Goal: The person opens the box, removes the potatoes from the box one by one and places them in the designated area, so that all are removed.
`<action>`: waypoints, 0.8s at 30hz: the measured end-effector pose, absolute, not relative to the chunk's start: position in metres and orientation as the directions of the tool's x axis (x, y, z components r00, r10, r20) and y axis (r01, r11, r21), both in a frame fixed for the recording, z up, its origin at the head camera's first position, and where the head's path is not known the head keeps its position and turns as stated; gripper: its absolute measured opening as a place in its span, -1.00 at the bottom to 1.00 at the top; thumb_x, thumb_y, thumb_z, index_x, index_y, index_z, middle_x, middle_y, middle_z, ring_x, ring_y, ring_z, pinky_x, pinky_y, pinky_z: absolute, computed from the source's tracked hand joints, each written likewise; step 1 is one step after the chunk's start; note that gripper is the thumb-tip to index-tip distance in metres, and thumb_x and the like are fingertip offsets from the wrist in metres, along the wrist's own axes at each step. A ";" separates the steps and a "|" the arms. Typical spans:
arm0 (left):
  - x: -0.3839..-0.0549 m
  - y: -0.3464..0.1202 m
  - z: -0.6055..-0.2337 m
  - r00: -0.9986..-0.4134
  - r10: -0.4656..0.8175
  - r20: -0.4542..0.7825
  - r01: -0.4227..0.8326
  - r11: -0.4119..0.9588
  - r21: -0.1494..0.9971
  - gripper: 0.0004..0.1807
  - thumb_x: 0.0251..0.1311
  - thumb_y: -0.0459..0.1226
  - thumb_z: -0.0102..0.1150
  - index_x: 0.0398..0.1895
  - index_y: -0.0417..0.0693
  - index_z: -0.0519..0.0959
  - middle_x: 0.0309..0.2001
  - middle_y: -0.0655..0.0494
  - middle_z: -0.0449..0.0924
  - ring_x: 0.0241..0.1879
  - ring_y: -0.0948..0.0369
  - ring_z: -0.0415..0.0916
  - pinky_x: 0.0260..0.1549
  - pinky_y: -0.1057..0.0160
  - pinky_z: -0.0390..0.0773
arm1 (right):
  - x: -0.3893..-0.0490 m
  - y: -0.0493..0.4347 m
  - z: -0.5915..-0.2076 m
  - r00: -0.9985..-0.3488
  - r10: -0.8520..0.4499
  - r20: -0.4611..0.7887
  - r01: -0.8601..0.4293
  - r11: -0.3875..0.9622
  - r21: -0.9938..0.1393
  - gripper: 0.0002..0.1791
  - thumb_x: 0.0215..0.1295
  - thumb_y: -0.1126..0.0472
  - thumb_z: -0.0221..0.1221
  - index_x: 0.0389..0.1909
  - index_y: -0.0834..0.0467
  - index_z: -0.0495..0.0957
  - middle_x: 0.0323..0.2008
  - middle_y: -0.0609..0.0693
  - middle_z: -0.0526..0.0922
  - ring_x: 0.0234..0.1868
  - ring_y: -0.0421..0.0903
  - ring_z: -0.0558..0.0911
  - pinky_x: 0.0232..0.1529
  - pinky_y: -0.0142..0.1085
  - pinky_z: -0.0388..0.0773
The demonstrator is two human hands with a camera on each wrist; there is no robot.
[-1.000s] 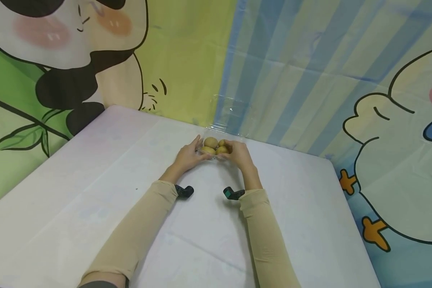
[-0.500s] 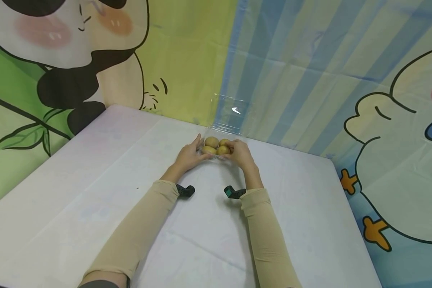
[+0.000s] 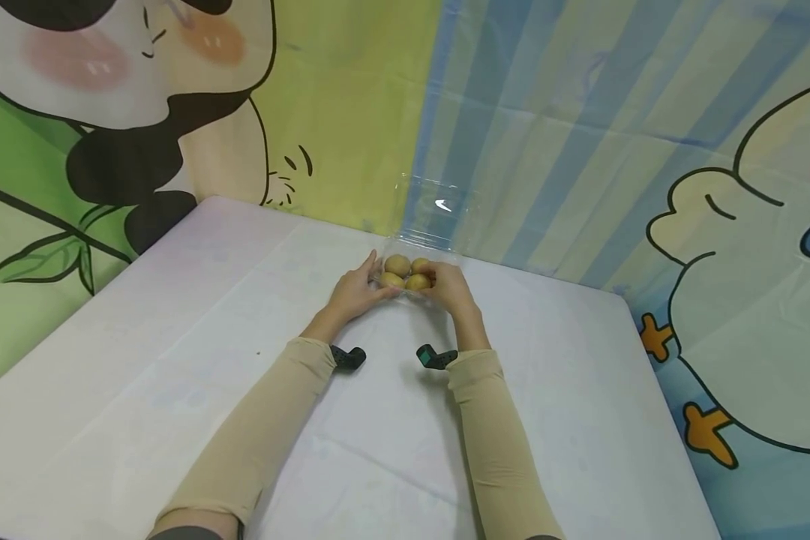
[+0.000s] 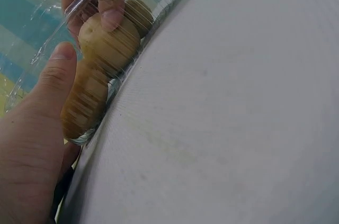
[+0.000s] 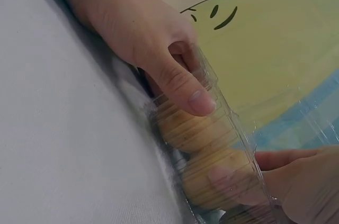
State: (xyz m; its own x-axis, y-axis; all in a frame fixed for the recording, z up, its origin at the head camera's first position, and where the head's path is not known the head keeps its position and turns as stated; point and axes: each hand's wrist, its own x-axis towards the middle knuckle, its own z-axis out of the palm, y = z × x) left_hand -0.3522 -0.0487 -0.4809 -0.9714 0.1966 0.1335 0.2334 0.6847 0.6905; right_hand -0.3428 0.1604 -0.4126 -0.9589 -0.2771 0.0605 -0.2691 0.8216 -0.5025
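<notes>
The left hand grips the left end of a clear plastic container, its thumb laid against the ridged front wall and its fingers along the left side. The right hand reaches in over the opposite end and pinches the front right potato, its thumb showing through the ridged plastic.

Just beside the left thumb, inside the container, sits the front left potato. Beyond it, between the two hands, lies the back left potato, and close to the right hand's fingers is the back right potato, partly hidden by them.

Past both hands, the container's transparent lid stands raised. Behind each hand, toward the person, a black device sits at the left wrist and another black device at the right, next to the cuffs of the beige sleeves. Under the hands and spreading to either side is the white-covered counter; beyond its far edge hangs a cartoon-printed backdrop, yellow behind the left hand and blue-striped behind the right.
</notes>
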 end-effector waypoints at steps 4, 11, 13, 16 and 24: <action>-0.352 -0.049 -0.482 -0.972 0.198 0.129 0.231 0.686 0.690 0.30 -0.16 0.49 0.07 0.53 -0.01 -0.18 0.40 0.07 0.23 0.36 -0.12 0.22 0.36 -0.07 0.19 | -0.344 0.161 -0.414 -0.961 -0.272 0.054 -0.265 0.843 -0.467 -0.49 0.07 0.25 0.38 0.10 0.16 0.56 0.00 0.13 0.63 0.04 0.05 0.58 0.14 -0.16 0.51; -0.353 -0.048 -0.482 -0.971 0.204 0.127 0.234 0.690 0.684 0.28 -0.13 0.46 0.10 0.53 0.00 -0.19 0.40 0.07 0.21 0.36 -0.12 0.22 0.37 -0.07 0.19 | -0.346 0.163 -0.415 -0.959 -0.278 0.047 -0.270 0.858 -0.437 -0.51 0.07 0.23 0.38 0.09 0.13 0.58 -0.11 0.13 0.63 -0.08 0.05 0.59 0.04 -0.14 0.54; -0.353 -0.048 -0.481 -0.970 0.208 0.128 0.238 0.685 0.689 0.27 -0.11 0.43 0.12 0.53 -0.01 -0.18 0.41 0.08 0.21 0.37 -0.11 0.20 0.37 -0.07 0.18 | -0.346 0.163 -0.416 -0.956 -0.289 0.047 -0.280 0.855 -0.436 -0.50 0.07 0.23 0.37 0.10 0.11 0.57 -0.04 0.13 0.64 0.00 0.07 0.58 0.11 -0.12 0.51; -0.353 -0.048 -0.481 -0.968 0.217 0.127 0.244 0.683 0.689 0.26 -0.11 0.43 0.12 0.53 -0.01 -0.18 0.41 0.09 0.21 0.37 -0.09 0.20 0.37 -0.05 0.18 | -0.346 0.163 -0.416 -0.953 -0.299 0.038 -0.286 0.857 -0.429 -0.49 0.09 0.22 0.37 0.12 0.06 0.56 0.06 0.09 0.62 0.10 0.08 0.55 0.20 -0.08 0.45; -0.351 -0.049 -0.480 -0.966 0.226 0.126 0.249 0.682 0.687 0.28 -0.16 0.49 0.06 0.52 0.00 -0.15 0.41 0.13 0.21 0.38 -0.08 0.19 0.37 -0.05 0.19 | -0.344 0.164 -0.415 -0.952 -0.305 0.022 -0.285 0.860 -0.423 -0.46 0.10 0.19 0.36 0.16 0.07 0.53 0.03 0.11 0.61 0.05 0.09 0.56 0.14 -0.05 0.48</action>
